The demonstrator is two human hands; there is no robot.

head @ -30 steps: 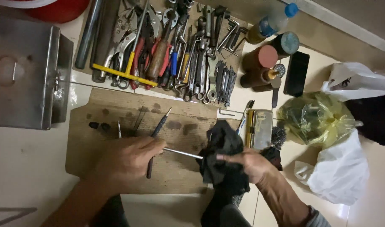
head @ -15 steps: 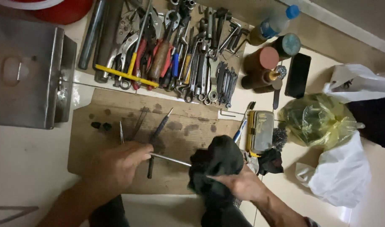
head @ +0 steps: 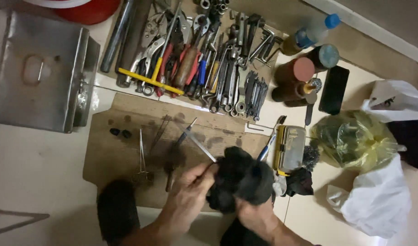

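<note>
Your left hand [head: 190,191] is pinching the near end of a thin metal rod [head: 201,146] while your right hand [head: 257,217] is bunching a dark rag [head: 241,180] around it, at the near edge of the cardboard sheet [head: 122,118]. Be keeping the rag wrapped snugly and the rod steady, clear of the tweezers [head: 141,152] lying beside it.

Bare floor [head: 31,182] lies open at the lower left of the frame. Across the top, a packed row of hand tools [head: 200,59] blocks passage, with a metal box [head: 40,73] at upper left. Plastic bags [head: 373,182] crowd the right side.
</note>
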